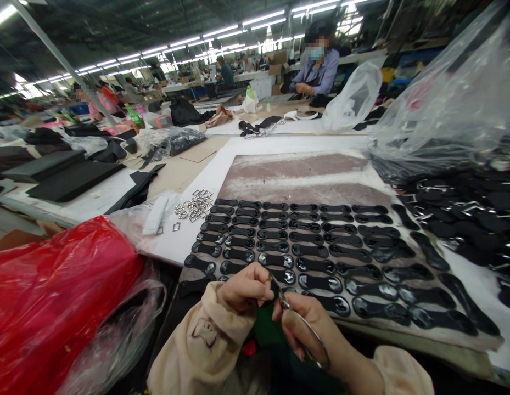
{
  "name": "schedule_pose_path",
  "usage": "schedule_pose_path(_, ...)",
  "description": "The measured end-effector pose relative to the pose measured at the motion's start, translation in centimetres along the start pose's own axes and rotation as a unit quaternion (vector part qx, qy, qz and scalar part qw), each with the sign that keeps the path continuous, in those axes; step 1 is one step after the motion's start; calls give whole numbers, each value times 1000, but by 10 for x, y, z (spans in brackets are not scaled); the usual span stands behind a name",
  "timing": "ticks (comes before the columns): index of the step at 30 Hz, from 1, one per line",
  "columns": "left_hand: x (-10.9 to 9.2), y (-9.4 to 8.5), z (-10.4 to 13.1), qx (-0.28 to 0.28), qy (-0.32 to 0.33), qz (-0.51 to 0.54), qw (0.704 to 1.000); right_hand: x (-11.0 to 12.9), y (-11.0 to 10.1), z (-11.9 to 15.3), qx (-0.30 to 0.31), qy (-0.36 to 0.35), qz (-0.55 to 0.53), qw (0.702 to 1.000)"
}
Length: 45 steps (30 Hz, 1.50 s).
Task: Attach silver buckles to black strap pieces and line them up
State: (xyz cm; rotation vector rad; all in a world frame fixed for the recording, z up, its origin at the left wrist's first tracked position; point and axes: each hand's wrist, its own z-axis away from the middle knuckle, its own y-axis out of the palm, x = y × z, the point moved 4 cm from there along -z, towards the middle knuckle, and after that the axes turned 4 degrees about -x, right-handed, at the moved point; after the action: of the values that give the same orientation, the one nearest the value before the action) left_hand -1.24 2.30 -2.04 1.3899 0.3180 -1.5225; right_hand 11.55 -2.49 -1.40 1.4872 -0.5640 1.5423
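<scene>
My right hand (302, 323) is closed around a pair of metal scissors (316, 337), its loop handle curving below the fingers and its tip pointing up to the left. Close beside it, my left hand (247, 288) pinches a small dark piece (272, 292), partly hidden by the fingers; its kind is unclear. The scissor tip reaches this piece, but whether the blades are apart cannot be made out. Just beyond both hands lie rows of black dumbbell-shaped strips (275, 259), several with a wet shine, on a brownish board (296, 175).
Metal rectangular rings (195, 206) lie in a pile left of the board. A red plastic bag (65, 296) bulges at the left. Black pieces with metal rings (472, 214) are heaped at the right beneath clear plastic (456, 104). A masked co-worker (318, 68) sits across the table.
</scene>
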Motion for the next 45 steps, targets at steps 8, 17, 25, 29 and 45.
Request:
schedule_pose_path(8, 3, 8, -4, 66, -5, -36, 997, 0, -5, -5, 1, -3, 20, 1000)
schedule_pose_path(17, 1, 1, -5, -63, 13, 36, 997, 9, -36, -1, -136, -47, -31, 989)
schedule_pose_path(25, -3, -3, -15, -243, 69, 81, 964, 14, -45, -2, -211, -62, 125, 967)
schedule_pose_path(29, 1, 1, -16, -274, 100, 72, 954, 13, -42, -8, -262, -66, 135, 953)
schedule_pose_path(45, 6, 14, -17, -304, 165, 120, 931, 14, -38, -15, -272, -58, -5, 960)
